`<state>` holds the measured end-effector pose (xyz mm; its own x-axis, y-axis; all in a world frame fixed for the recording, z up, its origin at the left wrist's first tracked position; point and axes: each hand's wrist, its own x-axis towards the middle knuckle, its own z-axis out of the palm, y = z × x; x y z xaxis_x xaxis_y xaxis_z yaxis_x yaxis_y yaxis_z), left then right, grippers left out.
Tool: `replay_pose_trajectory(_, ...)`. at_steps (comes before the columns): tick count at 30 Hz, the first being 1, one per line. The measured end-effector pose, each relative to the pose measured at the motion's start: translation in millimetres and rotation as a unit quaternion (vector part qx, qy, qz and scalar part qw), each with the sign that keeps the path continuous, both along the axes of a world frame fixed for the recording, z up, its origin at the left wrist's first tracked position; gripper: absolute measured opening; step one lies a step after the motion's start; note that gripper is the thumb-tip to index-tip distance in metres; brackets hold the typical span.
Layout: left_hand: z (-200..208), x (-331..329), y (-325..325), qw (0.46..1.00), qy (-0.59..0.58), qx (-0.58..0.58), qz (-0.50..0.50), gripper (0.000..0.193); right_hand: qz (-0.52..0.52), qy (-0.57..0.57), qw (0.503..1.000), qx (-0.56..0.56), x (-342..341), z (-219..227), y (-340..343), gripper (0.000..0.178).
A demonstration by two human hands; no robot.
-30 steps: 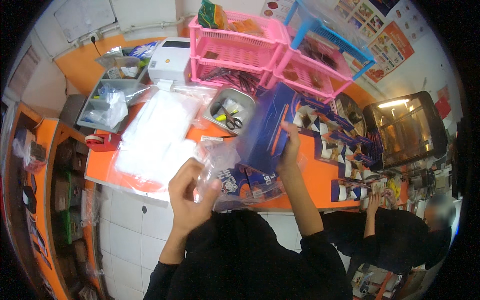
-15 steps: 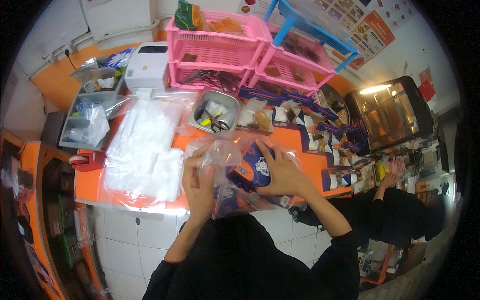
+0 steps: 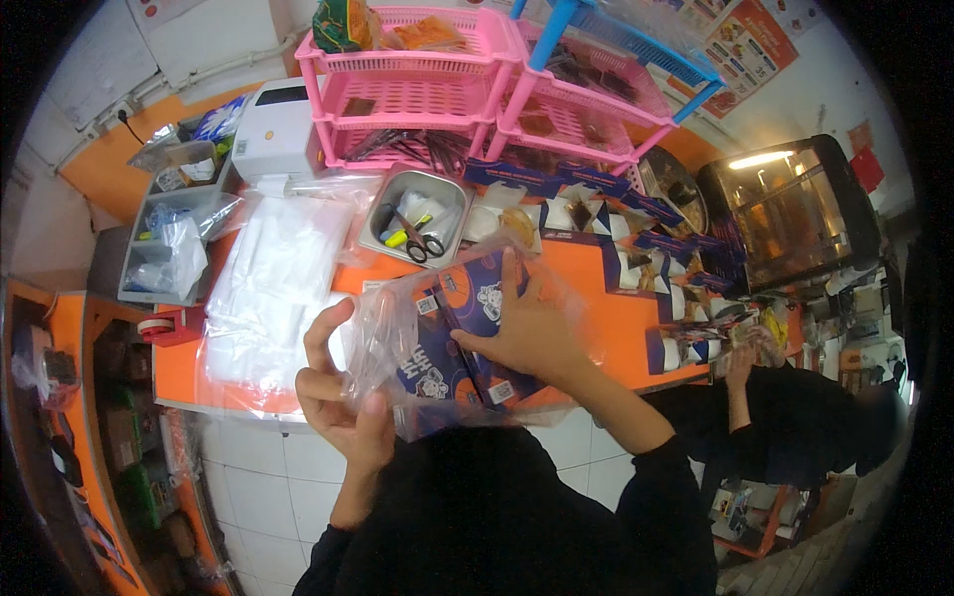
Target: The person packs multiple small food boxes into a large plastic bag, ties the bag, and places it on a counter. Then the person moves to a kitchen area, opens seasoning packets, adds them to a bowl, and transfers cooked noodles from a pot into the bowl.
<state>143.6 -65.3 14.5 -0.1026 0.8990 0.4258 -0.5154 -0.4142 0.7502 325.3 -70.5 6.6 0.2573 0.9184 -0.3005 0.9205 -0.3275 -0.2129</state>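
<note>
the right hand [image 3: 527, 333] is spread wide, thumb and fingers apart, on two blue boxes [image 3: 472, 290] at the centre of the frame. the boxes sit side by side within a clear plastic bag [image 3: 374, 323]. the left hand [image 3: 343, 402] is half curled at the bag's left edge, index finger raised; whether it pinches the plastic cannot be told. above them, scissors [image 3: 425, 246] lie in a metal tray [image 3: 370, 226]; white bags [image 3: 283, 263] lie left of centre.
</note>
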Motion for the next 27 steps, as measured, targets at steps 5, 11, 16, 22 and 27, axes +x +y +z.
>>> replay_pose_trajectory(5,11,4,-7,0.999,-0.04,-0.023,0.005,0.03,0.035,-0.018,0.999,-0.007,3,0,-8,0.11)
replay_pose_trajectory(11,-5,-12,-5,0.955,0.235,0.021,0.18,0.034,0.231,0.27,0.926,0.127,84,32,1,0.05)
replay_pose_trajectory(16,1,-20,-11,0.84,0.429,0.037,0.33,0.04,0.02,0.026,0.98,0.194,263,-3,19,0.03)
replay_pose_trajectory(22,2,-18,-61,0.846,0.374,0.096,0.368,0.034,0.115,-0.179,0.977,0.013,408,-128,-6,0.022)
replay_pose_trajectory(27,11,65,-98,0.915,0.314,0.238,-0.084,0.023,0.239,-0.033,0.963,0.121,344,-91,15,0.016)
